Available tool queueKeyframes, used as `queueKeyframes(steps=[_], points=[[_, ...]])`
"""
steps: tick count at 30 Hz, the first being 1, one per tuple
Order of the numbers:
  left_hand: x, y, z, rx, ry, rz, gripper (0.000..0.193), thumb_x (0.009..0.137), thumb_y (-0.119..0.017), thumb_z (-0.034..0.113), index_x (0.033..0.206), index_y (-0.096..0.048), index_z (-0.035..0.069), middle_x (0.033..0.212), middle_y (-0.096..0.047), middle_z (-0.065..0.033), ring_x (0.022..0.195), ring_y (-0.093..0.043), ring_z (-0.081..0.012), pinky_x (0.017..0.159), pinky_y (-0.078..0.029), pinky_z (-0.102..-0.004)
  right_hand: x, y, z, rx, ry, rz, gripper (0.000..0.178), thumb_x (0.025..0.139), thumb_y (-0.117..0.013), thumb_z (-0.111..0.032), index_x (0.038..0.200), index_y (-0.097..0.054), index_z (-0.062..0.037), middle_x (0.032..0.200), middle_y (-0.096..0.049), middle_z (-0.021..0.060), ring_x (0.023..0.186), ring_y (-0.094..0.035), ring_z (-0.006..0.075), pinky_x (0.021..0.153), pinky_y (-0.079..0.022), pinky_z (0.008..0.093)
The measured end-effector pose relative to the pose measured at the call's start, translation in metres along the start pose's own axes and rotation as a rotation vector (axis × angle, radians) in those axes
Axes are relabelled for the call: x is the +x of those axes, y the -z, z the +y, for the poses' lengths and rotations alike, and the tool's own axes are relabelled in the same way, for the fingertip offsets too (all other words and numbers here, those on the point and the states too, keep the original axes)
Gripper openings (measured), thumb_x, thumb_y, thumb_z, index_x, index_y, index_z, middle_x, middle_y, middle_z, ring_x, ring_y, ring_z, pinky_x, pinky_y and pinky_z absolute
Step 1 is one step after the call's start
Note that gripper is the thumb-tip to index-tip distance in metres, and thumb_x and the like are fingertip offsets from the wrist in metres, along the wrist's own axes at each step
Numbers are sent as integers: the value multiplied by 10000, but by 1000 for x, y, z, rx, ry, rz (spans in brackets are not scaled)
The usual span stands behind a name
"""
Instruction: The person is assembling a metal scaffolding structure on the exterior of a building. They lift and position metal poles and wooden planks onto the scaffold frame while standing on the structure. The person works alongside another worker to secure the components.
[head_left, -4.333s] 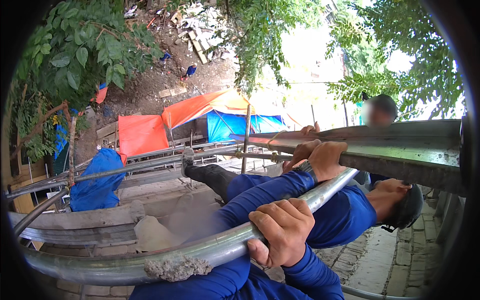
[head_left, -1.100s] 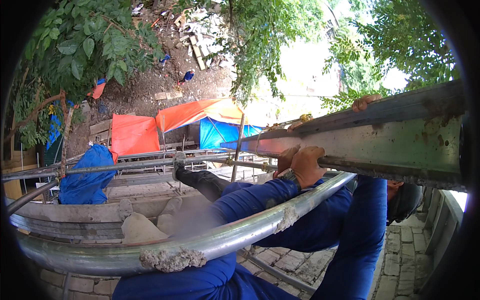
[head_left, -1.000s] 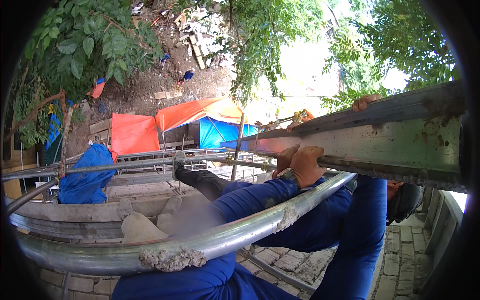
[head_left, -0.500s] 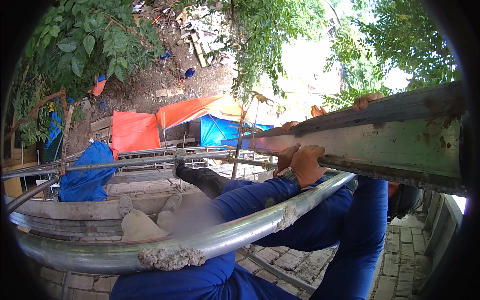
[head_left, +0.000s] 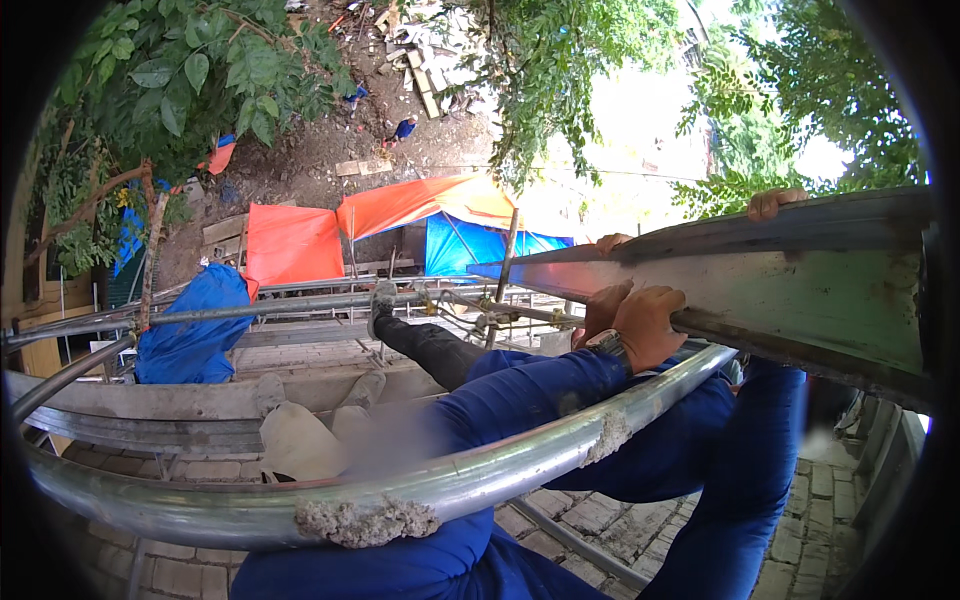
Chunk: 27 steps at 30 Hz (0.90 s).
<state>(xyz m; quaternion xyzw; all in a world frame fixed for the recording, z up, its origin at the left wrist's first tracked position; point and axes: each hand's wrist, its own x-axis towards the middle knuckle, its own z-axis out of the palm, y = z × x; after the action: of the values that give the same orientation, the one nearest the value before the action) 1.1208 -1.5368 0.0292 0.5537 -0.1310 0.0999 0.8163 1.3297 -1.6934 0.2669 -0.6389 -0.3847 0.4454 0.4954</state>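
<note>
A long metal channel beam, stained with rust and dirt, slants in from the right at chest level. My left hand, with a wristwatch below it, is closed on the beam's lower edge. My right sleeve rises behind the beam; the hand curled over its top edge appears to be my right one. Another hand touches the beam beside my left hand, and more fingers hook over the top; these seem to be a co-worker's. The co-worker's blue-clad body is partly hidden below.
A thick curved steel pipe with mortar lumps crosses before me. Thinner scaffold tubes run beyond it. The co-worker's leg stretches across them. Farther down are a blue tarp, orange sheeting, brick paving and scrap boards.
The scene has shifted slightly to the right in view. The gripping hands keep their places on the beam.
</note>
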Motion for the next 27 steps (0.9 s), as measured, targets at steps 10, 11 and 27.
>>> queueKeyframes(steps=[10, 11, 27], points=[[0, -2, -3, 0, 0, -14, 271, 672, -798, 187, 877, -669, 63, 867, -675, -158, 891, -664, -395, 807, -520, -495, 1, -7, 5, -52, 85, 118, 502, 805, -917, -230, 1186, -641, -53, 994, -665, 104, 900, -618, 233, 815, -507, 418], [0, -1, -4, 11, 1, -14, 275, 670, -800, 187, 878, -670, 63, 868, -676, -158, 891, -664, -395, 810, -521, -494, 4, -9, 6, -47, 92, 131, 499, 809, -912, -233, 1187, -640, -53, 995, -665, 104, 901, -617, 234, 817, -506, 418], [32, 22, 66, -99, -147, -129, 416, 670, -846, 328, 904, -656, 41, 861, -677, -147, 881, -676, -401, 771, -518, -504, 3, -30, -71, -34, 104, 286, 455, 871, -833, -281, 1204, -632, -44, 1006, -665, 115, 917, -614, 245, 850, -492, 425]])
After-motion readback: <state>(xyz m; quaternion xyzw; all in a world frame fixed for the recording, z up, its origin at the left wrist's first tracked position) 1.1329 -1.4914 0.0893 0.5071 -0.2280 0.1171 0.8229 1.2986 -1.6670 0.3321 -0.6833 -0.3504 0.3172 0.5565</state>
